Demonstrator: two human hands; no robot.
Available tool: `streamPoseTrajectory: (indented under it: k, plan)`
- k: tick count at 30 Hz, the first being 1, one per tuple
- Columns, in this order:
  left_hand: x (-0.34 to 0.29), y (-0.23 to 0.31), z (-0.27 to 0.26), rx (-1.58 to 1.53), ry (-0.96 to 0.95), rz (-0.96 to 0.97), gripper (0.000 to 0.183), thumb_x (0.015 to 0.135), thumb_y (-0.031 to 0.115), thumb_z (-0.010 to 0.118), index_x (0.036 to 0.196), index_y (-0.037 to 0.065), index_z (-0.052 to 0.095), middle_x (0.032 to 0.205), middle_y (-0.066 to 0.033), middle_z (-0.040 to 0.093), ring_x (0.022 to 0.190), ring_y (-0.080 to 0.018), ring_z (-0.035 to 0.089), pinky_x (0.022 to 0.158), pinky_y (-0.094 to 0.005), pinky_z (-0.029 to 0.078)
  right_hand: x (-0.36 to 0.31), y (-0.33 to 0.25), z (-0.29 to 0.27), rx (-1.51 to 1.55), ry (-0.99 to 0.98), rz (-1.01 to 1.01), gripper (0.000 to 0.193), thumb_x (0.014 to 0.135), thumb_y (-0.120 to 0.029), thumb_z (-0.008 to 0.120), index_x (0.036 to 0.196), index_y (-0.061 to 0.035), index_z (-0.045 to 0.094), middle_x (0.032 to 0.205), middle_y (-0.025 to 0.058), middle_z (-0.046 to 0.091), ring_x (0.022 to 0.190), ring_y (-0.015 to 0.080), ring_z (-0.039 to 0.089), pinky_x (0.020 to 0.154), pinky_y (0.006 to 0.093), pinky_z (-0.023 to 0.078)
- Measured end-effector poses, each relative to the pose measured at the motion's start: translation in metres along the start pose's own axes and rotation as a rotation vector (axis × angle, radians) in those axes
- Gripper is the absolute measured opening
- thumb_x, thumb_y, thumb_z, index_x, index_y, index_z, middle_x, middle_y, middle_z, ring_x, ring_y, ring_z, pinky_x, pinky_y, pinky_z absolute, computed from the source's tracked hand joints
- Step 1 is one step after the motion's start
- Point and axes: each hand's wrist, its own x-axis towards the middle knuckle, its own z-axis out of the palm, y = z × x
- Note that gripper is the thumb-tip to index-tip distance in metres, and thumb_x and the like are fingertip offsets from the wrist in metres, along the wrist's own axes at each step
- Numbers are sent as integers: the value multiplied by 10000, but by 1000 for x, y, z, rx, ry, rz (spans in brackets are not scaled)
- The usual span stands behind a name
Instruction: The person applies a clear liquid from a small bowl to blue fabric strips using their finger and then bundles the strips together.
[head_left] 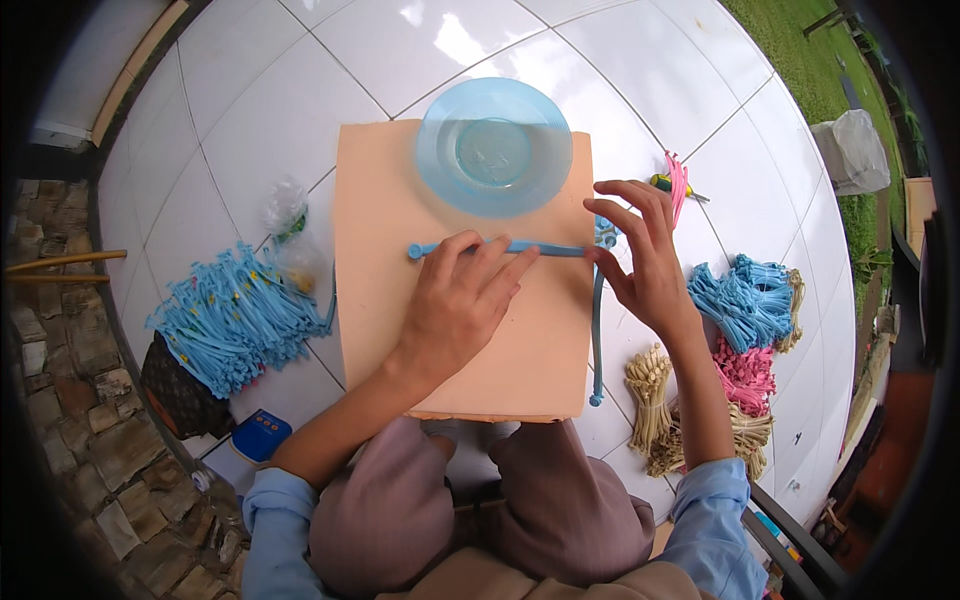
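Head: strap (562, 249) under left hand (450, 312), touching right hand (648, 240)

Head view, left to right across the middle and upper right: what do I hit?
Yellowish rods → heap of blue strips → left hand → right hand → blue bundle → white bag

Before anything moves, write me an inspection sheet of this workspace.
Surface: peach board, white tiled floor around it.
Things in hand: blue strip across the board, translucent blue dish beyond.
Clutter: blue pile left; blue bundle, pink bundle and beige bundles right; screwdriver by pink strips.
Hands: left hand over the strip; right hand open at its right end.
Cables: nothing seen.
Surroundings: stone paving left, grass upper right.
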Motion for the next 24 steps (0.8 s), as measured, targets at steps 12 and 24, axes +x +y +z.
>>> streamPoseTrajectory:
  k: [12, 24]
  plan:
    - [-4, -3, 5, -53, 38, -1, 389, 756, 96, 646, 1141, 82, 591, 1113, -61, 531, 1006, -256, 468, 880, -369, 404, 62, 1, 28, -369, -116, -198, 318, 851, -433, 536, 1050, -205, 636, 1307, 60, 416, 1179, 287, 372, 1030, 484, 252]
    - [-2, -1, 7, -56, 39, 8, 414, 750, 99, 654, 1157, 79, 587, 1117, -62, 536, 1011, -252, 468, 872, -365, 413, 53, -10, 10, -353, 10, -108, 287, 780, -284, 647, 1058, -210, 631, 1294, 44, 430, 1151, 294, 383, 979, 462, 320]
